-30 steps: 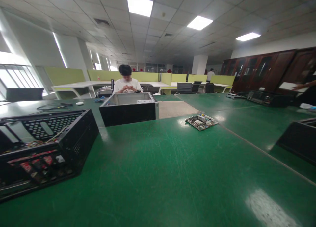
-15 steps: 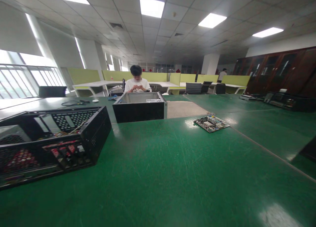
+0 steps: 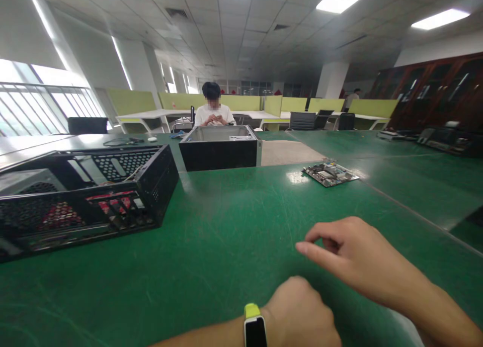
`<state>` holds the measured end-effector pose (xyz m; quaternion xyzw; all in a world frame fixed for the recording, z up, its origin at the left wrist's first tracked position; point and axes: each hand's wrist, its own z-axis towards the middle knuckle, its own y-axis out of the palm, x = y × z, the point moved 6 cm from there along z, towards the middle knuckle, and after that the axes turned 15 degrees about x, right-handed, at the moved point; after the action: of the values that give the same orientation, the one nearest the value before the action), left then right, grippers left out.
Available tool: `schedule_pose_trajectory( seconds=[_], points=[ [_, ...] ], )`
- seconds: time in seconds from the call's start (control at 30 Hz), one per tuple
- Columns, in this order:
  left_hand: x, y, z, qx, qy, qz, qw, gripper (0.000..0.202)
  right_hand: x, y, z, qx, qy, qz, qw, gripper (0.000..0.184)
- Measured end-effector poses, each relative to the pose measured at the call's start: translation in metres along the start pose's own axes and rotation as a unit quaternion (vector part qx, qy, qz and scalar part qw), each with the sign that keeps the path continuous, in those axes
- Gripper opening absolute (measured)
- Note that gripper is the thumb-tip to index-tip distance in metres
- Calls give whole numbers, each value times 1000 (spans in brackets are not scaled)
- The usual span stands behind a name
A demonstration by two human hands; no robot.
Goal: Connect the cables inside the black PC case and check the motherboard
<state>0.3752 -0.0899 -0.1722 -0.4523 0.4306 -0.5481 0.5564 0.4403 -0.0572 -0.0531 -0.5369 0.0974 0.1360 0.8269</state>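
The circuit board [image 3: 330, 175] lies on the green worktop [image 3: 219, 226], straight beyond the right hand [image 3: 345, 251] and well apart from it, with a stretch of bare green surface between them. The left hand [image 3: 304, 314], a watch [image 3: 255, 331] with a lime band at its wrist, is nearer the wearer and farther from the board. The right hand hangs with thumb and forefinger parted, a gap showing between them, and the other fingers curled under. The left hand shows only its back; how its fingers stand cannot be told.

The board lies flat, turned so one corner points toward the wearer. It is thin and crowded with small parts: a pale square near the middle, dark pieces toward the left corner, and bluish and yellowish bits along the far edge. An open-topped black computer case [image 3: 164, 186] rests well to its left.
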Motion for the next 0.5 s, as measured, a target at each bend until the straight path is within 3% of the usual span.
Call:
schedule_pose_trajectory(
  seconds=[0.1,0.37,0.43,0.5],
  points=[
    [-5,-9,6,-39,0,24,999,22,10,10,7,-10,30,33,999,39],
    [-9,-12,6,1,-14,43,999,15,23,24,11,-39,44,45,997,41],
    [-13,-14,5,-1,-43,34,998,17,41,35,21,-38,34,51,997,45],
    [-16,-12,-2,-16,-83,19,996,22,79,51,39,-37,42,16,998,46]
  ],
)
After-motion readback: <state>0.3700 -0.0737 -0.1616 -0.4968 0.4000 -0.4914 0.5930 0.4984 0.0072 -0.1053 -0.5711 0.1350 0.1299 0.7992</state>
